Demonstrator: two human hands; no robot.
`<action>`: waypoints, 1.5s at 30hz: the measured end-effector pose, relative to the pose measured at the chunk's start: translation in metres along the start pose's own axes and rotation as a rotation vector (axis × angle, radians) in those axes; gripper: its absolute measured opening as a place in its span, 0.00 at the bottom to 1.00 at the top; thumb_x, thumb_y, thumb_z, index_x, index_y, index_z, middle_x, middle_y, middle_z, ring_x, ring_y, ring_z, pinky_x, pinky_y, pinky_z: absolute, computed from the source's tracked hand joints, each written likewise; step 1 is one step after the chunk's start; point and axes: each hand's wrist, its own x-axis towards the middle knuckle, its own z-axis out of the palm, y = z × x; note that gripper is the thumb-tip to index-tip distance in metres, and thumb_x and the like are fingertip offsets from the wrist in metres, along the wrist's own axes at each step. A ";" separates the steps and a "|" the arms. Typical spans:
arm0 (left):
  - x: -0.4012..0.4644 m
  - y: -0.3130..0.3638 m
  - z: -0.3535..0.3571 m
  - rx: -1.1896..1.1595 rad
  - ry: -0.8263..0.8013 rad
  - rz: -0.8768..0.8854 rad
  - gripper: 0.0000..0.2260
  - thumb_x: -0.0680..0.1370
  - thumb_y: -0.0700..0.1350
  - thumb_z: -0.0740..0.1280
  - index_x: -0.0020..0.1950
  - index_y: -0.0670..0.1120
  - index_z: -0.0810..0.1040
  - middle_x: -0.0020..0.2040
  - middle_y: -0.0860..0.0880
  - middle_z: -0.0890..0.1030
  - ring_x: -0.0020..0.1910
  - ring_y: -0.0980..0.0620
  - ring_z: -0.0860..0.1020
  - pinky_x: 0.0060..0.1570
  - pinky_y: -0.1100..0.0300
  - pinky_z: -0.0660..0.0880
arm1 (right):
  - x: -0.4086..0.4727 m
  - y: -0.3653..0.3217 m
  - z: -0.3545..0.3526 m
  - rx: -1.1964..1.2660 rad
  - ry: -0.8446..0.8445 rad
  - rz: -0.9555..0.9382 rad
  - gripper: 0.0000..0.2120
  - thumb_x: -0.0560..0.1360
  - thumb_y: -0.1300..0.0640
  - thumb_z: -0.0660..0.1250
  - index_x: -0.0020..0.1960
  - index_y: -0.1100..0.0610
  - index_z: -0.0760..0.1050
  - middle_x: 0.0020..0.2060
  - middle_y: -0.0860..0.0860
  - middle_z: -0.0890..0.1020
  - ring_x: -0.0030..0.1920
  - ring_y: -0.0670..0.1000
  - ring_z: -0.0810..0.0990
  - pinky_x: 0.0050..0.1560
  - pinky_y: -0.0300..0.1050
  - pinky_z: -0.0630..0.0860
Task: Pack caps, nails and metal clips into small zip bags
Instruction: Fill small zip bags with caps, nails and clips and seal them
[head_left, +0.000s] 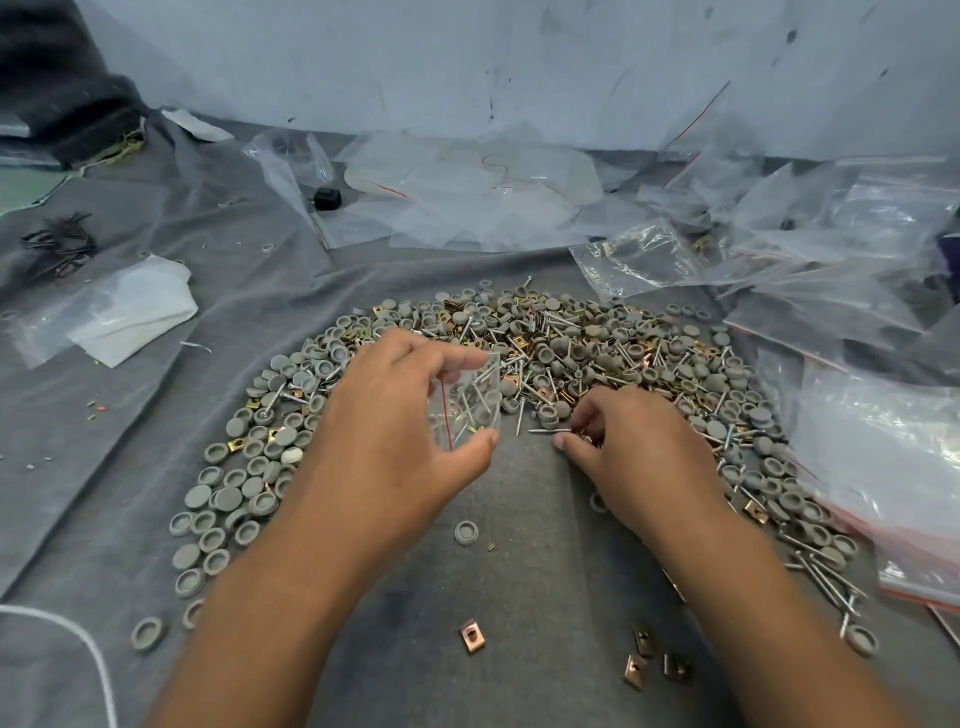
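Note:
A wide pile (613, 358) of grey caps, nails and copper-coloured metal clips lies in an arc on the grey cloth (509, 519). My left hand (395, 421) holds a small clear zip bag (465, 402) with a red line between thumb and fingers, just above the cloth; nails show inside it. My right hand (639, 452) rests at the pile's near edge, its fingertips pinching a nail (549, 431) that points left. Several loose clips (655, 661) and one cap (466, 532) lie between my forearms.
Empty zip bags (467, 187) are heaped along the back wall, and filled and empty bags (878, 431) pile up on the right. A white plastic sheet (130, 312) and dark clips (60, 247) lie at the left. A white cord (78, 639) crosses the near left.

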 end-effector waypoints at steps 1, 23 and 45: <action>0.000 0.000 0.000 -0.003 0.001 0.000 0.24 0.68 0.58 0.71 0.64 0.60 0.75 0.51 0.65 0.71 0.53 0.67 0.70 0.49 0.71 0.65 | 0.000 -0.001 0.001 -0.019 0.028 0.005 0.09 0.77 0.41 0.69 0.52 0.44 0.78 0.48 0.43 0.79 0.52 0.49 0.78 0.47 0.47 0.77; -0.002 0.001 0.002 -0.005 -0.030 -0.014 0.24 0.69 0.57 0.71 0.65 0.63 0.74 0.50 0.66 0.70 0.54 0.68 0.69 0.51 0.68 0.65 | -0.002 0.005 -0.022 0.492 0.121 -0.010 0.05 0.81 0.50 0.66 0.46 0.45 0.74 0.38 0.43 0.80 0.35 0.42 0.77 0.31 0.34 0.67; -0.002 0.000 0.002 0.006 -0.028 0.008 0.24 0.68 0.58 0.70 0.65 0.61 0.75 0.50 0.66 0.70 0.52 0.67 0.69 0.50 0.68 0.65 | -0.003 0.039 -0.041 0.246 -0.225 -0.145 0.10 0.74 0.51 0.76 0.46 0.37 0.78 0.40 0.35 0.82 0.40 0.37 0.80 0.35 0.29 0.71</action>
